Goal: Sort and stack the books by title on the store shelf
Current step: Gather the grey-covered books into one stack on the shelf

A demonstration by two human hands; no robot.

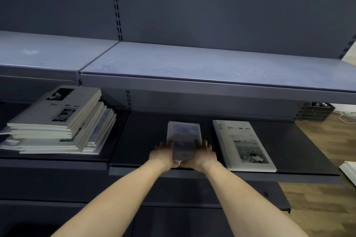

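Blurred book held between both hands over the dark lower shelf (146, 140).

The book (184, 136) is gripped at its near end, left hand (163, 155) and right hand (204, 154) curled round its side edges. A white-covered book (244, 144) lies flat just right; an uneven stack of books (57, 121) sits far left. A black crate (316, 111) is seen beyond the shelf's right end.

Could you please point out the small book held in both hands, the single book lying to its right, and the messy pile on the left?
small book (184, 134), head view, upper cover.
single book (243, 144), head view, cover middle.
messy pile (57, 119), head view, top book's cover.
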